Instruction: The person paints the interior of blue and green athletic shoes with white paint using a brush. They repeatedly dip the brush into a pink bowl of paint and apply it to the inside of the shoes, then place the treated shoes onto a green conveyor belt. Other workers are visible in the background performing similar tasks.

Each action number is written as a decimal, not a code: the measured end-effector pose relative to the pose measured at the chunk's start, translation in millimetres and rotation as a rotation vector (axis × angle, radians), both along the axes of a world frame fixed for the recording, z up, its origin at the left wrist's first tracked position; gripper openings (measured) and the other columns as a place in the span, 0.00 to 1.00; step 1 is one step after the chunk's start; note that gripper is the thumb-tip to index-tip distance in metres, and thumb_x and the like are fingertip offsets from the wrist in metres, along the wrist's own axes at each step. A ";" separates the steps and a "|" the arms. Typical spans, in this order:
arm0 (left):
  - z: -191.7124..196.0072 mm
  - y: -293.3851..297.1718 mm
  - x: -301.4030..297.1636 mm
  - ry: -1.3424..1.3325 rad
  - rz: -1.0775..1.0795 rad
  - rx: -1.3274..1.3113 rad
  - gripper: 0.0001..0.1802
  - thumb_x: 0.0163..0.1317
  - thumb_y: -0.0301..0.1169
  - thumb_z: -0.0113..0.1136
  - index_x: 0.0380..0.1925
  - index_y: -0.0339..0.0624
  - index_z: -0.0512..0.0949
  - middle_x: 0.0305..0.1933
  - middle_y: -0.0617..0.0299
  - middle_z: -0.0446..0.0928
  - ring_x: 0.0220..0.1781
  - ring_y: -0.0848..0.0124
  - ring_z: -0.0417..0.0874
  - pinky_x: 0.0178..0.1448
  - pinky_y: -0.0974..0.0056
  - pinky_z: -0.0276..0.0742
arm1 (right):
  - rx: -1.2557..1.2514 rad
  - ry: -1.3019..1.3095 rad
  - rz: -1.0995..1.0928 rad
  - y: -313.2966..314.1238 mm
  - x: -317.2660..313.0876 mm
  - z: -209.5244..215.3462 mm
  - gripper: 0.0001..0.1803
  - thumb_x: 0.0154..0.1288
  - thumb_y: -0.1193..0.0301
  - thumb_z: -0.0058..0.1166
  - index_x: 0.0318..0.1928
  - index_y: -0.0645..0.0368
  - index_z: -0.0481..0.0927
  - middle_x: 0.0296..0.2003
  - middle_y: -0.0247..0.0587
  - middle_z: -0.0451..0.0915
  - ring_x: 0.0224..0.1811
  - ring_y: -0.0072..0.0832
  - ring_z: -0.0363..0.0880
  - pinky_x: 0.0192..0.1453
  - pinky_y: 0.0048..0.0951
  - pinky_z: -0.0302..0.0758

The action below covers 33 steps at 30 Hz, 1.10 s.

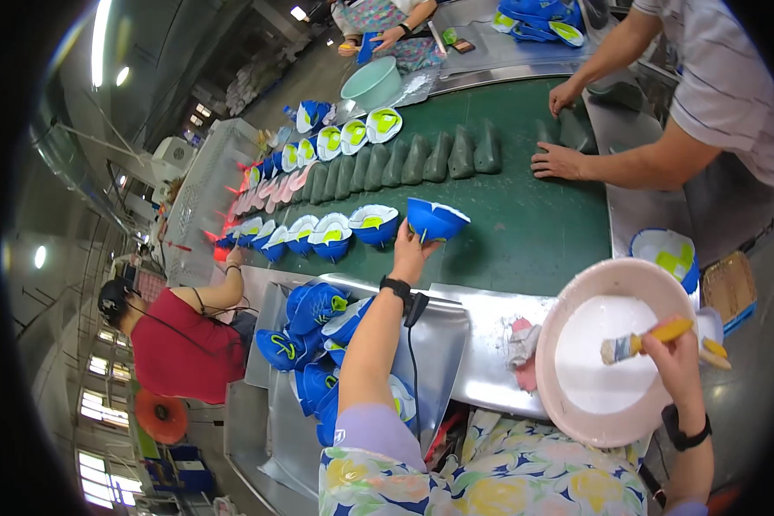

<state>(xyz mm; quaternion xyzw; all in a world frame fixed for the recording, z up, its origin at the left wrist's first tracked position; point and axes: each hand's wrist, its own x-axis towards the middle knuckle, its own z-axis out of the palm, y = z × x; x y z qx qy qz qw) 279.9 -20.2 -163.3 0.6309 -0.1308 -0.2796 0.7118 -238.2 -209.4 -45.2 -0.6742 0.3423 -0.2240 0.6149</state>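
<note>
My left hand is closed on a blue shoe upper with a white inside, over the near edge of the green conveyor belt. My right hand grips a paintbrush with a yellow handle. Its pale bristles hang over the white liquid in a large pink basin. Left of the held upper, a row of similar uppers stands along the belt's near side. Several more uppers are heaped in a metal tray by my left forearm.
Dark shoe lasts and pink pieces line the belt's middle, with more uppers beyond. A co-worker in a striped shirt handles lasts at the right. Another in red works at the left. A green basin stands at the far side.
</note>
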 end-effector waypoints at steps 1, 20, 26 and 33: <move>-12.5 -0.2 19.6 0.028 0.061 0.006 0.28 0.73 0.22 0.49 0.71 0.45 0.58 0.64 0.49 0.72 0.55 0.58 0.83 0.61 0.53 0.84 | 0.023 0.005 -0.006 1.0 0.0 -2.1 0.06 0.63 0.78 0.61 0.37 0.64 0.76 0.33 0.37 0.78 0.36 0.23 0.80 0.42 0.25 0.77; -51.9 6.1 114.2 0.528 0.232 0.271 0.43 0.58 0.58 0.68 0.66 0.46 0.65 0.61 0.50 0.71 0.60 0.53 0.74 0.58 0.45 0.75 | 0.114 0.173 0.024 -2.9 24.9 -17.6 0.10 0.68 0.73 0.61 0.43 0.64 0.74 0.39 0.40 0.77 0.40 0.24 0.80 0.46 0.26 0.80; -61.0 17.6 123.7 0.576 0.545 0.114 0.31 0.63 0.48 0.67 0.62 0.48 0.70 0.56 0.52 0.75 0.56 0.53 0.79 0.53 0.40 0.78 | 0.062 0.181 0.002 -1.2 12.5 -22.1 0.10 0.69 0.73 0.61 0.43 0.65 0.74 0.41 0.40 0.75 0.40 0.24 0.78 0.46 0.26 0.79; 19.1 62.5 106.0 0.416 0.677 0.424 0.38 0.65 0.57 0.62 0.69 0.48 0.67 0.63 0.54 0.73 0.64 0.53 0.72 0.65 0.29 0.68 | -0.021 0.197 0.035 -6.2 -8.3 -26.0 0.10 0.69 0.73 0.60 0.43 0.66 0.75 0.42 0.39 0.74 0.39 0.24 0.77 0.45 0.26 0.78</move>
